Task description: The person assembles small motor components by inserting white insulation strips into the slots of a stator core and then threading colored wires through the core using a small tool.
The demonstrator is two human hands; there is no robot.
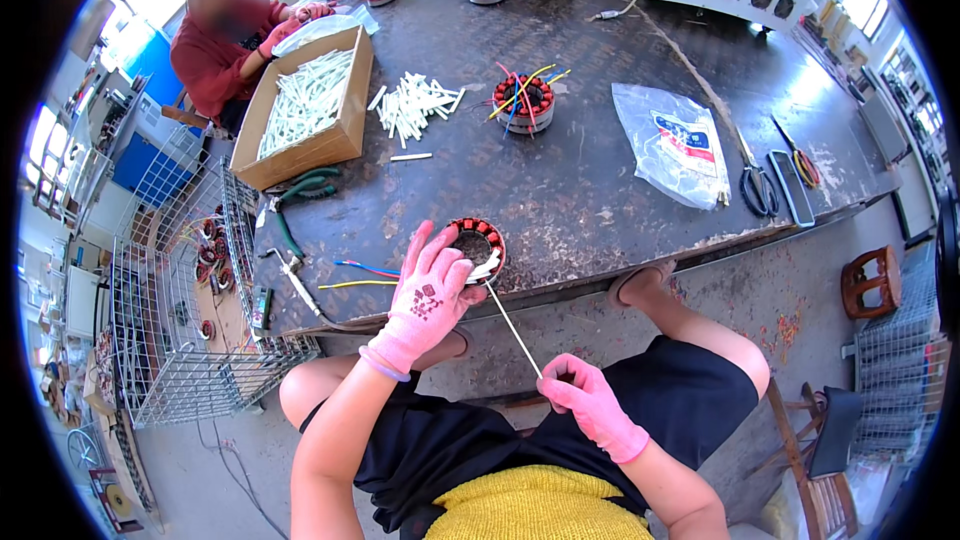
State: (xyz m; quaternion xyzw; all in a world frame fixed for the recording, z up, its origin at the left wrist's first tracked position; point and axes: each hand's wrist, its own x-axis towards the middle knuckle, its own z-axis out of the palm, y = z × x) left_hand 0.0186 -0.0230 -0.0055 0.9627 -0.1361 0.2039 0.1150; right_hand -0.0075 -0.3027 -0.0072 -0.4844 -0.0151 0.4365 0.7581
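Observation:
A wound motor stator, ring-shaped with red coils, lies at the table's near edge. My left hand, in a pink glove, grips its left and near side, with fingers over the rim. A white piece sits on the stator beside the thumb. From there a thin white cord runs taut toward me, its end pinched in my pink-gloved right hand above my lap. Blue, red and yellow lead wires stick out left from under my left hand. Its palm side is hidden.
A cardboard box of white tubes stands at left, beside a loose tube pile. Another stator stands farther back. Pliers, a soldering iron, plastic bag and scissors lie around. A person sits far left.

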